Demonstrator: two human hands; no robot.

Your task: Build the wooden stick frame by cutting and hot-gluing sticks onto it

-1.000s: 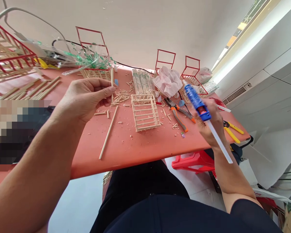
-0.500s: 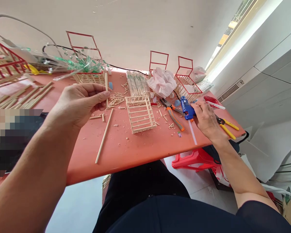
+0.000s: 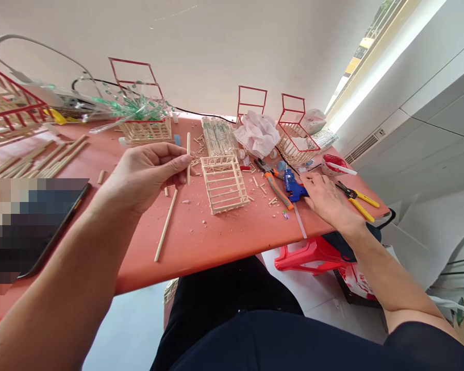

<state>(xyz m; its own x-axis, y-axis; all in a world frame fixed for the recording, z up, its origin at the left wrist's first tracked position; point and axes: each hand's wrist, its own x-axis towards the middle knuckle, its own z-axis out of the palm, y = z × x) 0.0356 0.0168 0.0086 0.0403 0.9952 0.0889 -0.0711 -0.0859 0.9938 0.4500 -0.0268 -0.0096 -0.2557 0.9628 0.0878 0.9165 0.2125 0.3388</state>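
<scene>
My left hand (image 3: pixel 149 172) pinches a short wooden stick (image 3: pixel 188 158) upright between thumb and fingers, above the table. Just right of it stands a small frame of glued wooden sticks (image 3: pixel 225 184), touched by neither hand. A longer wooden stick (image 3: pixel 165 226) lies below my left hand. My right hand (image 3: pixel 327 198) is closed around the handle end of a blue glue gun (image 3: pixel 294 186), which is down at the tabletop beside the pliers. A clear glue stick (image 3: pixel 299 221) sticks out of its back towards the table edge. My fingers partly hide the handle.
Orange-handled pliers (image 3: pixel 276 186) lie left of the glue gun; yellow-handled pliers (image 3: pixel 358 198) and a red bowl (image 3: pixel 330 164) are to the right. Behind are red-trimmed stick baskets (image 3: pixel 299 139), crumpled tissue (image 3: pixel 257 134) and wrapped sticks (image 3: pixel 218 135). Loose sticks (image 3: pixel 54 157) lie left.
My right hand has brought the glue gun down and left to the tabletop by the pliers. My left hand has moved right with the short stick, closer to the frame.
</scene>
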